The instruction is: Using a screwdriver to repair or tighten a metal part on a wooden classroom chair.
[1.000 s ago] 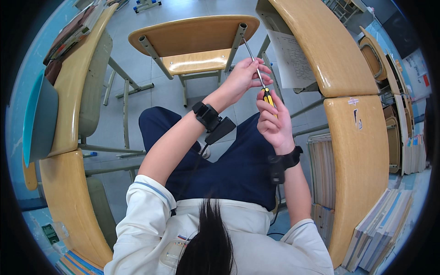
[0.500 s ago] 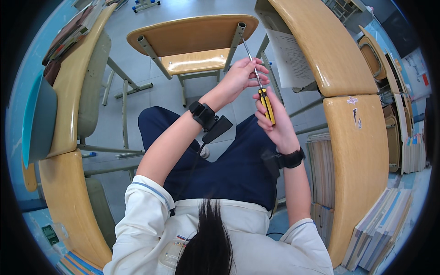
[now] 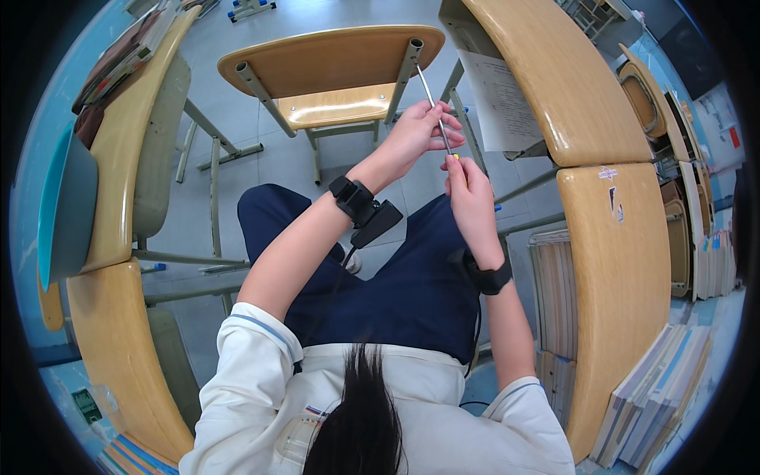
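Note:
A screwdriver [image 3: 425,84] with a bare metal shaft slants between my hands and the chair [image 3: 336,62]. Its tip meets the right metal tube [image 3: 404,77] behind the chair's wooden backrest, near the tube's upper end. My right hand [image 3: 473,199] is closed round the handle, hiding all but a small bit of yellow. Further up, my left hand [image 3: 414,139] steadies the shaft between thumb and fingertips, its other fingers loosely curled beside it. Whether a screw sits under the tip is too small to tell.
Wooden desks stand on my right [image 3: 621,277] and left [image 3: 119,340], close to both arms. A printed sheet [image 3: 500,103] hangs from the far right desk. A teal basin [image 3: 67,206] is at the left. Books [image 3: 661,396] are stacked at the lower right.
My right hand has turned on the screwdriver, so its back now faces up and covers the yellow and black handle. The left hand and the chair are almost unchanged.

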Demonstrator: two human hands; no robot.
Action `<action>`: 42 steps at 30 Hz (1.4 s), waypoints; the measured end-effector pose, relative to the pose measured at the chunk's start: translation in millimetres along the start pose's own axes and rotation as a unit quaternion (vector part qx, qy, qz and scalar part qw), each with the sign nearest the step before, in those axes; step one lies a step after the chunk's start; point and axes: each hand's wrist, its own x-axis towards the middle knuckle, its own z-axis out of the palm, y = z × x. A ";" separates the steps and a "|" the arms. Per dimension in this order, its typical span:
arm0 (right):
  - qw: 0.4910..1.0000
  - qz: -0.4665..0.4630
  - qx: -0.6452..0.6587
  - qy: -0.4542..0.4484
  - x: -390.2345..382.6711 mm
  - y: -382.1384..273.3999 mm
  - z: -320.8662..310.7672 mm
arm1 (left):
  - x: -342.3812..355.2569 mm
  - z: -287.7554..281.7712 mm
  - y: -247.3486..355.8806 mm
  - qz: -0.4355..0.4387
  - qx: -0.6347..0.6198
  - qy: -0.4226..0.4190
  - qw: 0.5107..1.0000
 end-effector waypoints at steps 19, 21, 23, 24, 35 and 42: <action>0.997 -0.007 0.030 -0.066 -0.3 5.9 -4.1 | 0.4 3.5 0.8 0.015 -0.024 0.007 1.000; 0.918 0.097 0.337 -0.188 0.8 6.1 -10.3 | 0.1 3.5 1.6 0.017 -0.032 0.004 0.999; 0.914 0.102 0.342 -0.194 2.7 6.8 -15.4 | -0.7 6.3 3.0 0.019 -0.058 -0.010 0.998; 0.909 0.108 0.349 -0.200 4.5 7.5 -17.7 | -0.7 7.2 2.9 0.019 -0.058 -0.010 0.998; 0.946 -0.159 -0.270 0.077 6.0 18.2 -1.7 | 0.8 6.2 2.6 0.008 -0.015 0.015 1.000; 0.933 0.085 0.310 -0.162 0.5 7.4 -12.4 | -3.3 6.4 6.2 0.012 -0.053 -0.003 0.999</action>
